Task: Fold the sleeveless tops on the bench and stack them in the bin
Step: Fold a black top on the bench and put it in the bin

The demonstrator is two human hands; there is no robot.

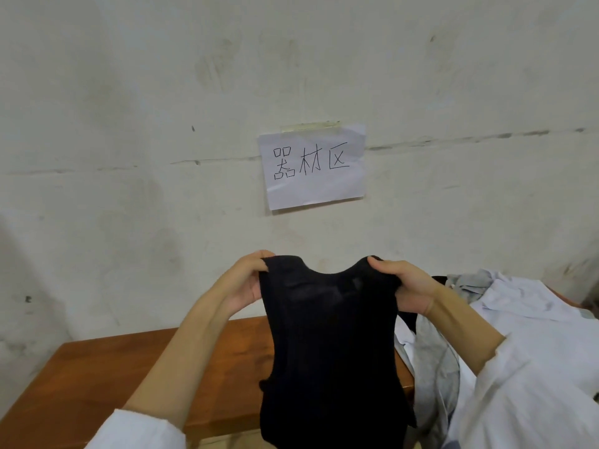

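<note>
A black sleeveless top (330,345) hangs upright in front of me, above the brown wooden bench (97,384). My left hand (243,283) grips its left shoulder strap. My right hand (405,286) grips the right shoulder strap at the same height. The top's hem drops below the bench's front edge. No bin is in view.
A heap of pale blue and grey garments (518,319) covers the right end of the bench. A stained white wall (129,124) stands close behind, with a taped paper sign (312,166) on it. The bench's left half is bare wood.
</note>
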